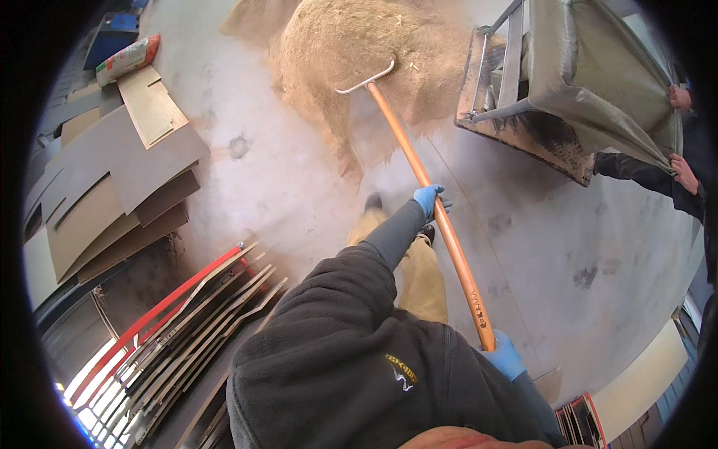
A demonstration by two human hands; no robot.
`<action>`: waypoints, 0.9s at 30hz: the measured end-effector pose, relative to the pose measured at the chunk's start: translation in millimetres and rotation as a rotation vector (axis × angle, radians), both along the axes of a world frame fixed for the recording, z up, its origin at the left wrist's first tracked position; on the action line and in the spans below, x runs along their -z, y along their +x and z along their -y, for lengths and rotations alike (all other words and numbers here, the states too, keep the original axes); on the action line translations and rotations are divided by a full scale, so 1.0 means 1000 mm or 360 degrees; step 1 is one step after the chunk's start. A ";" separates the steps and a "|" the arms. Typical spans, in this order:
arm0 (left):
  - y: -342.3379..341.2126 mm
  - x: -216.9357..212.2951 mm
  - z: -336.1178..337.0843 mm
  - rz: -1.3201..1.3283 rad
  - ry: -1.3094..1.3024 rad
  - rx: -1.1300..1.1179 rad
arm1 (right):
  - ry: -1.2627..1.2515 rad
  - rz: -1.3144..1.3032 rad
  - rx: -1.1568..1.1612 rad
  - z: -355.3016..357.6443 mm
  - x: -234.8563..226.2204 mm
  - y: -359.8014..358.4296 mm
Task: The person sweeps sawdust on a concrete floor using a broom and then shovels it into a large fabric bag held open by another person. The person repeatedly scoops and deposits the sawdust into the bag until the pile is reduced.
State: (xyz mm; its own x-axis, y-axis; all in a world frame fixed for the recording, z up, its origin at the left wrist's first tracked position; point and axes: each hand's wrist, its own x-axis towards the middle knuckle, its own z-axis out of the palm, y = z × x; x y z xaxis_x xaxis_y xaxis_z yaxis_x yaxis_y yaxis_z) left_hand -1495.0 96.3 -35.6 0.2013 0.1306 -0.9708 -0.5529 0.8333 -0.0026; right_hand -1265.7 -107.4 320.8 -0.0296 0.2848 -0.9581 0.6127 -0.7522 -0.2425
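A pale grey floor (523, 247) spreads across the scene, dusty and marked with dark spots. On its far side rises a heap of tan, sawdust-like material (344, 45), its loose edge trailing toward the near side. To the left lie broad flat boards (142, 161) in overlapping layers; nearer on the left, thin panels (198, 329) are packed side by side, next to a red rail (168, 299). At the far right is a metal frame (512, 60) with an olive-grey cloth (598, 112) hanging over it. In the middle slants a long-handled tool (407, 150), its orange shaft running from the heap toward the near right, its curved pale head (384, 72) over the heap's near slope. A sack (129, 60) rests on the boards, far left. The person's right hand (505, 355), blue-gloved, closes around the shaft's near end, though most of its fingers seem hidden from here. The left hand (430, 200), also blue-gloved, is farther along, curled around the shaft. A co-worker's hands (683, 173) clutch the cloth's right edge.
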 end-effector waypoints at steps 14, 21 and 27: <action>-0.255 0.046 -0.204 -0.0329 0.0268 0.0573 | -0.0029 0.0259 -0.0180 -0.256 0.288 -0.166; -0.310 0.139 -0.267 -0.0525 0.0137 0.0481 | 0.0067 0.0507 -0.0256 -0.336 0.397 -0.240; -0.296 0.249 -0.300 -0.0567 0.0226 0.0405 | 0.0094 0.0463 -0.0340 -0.336 0.459 -0.242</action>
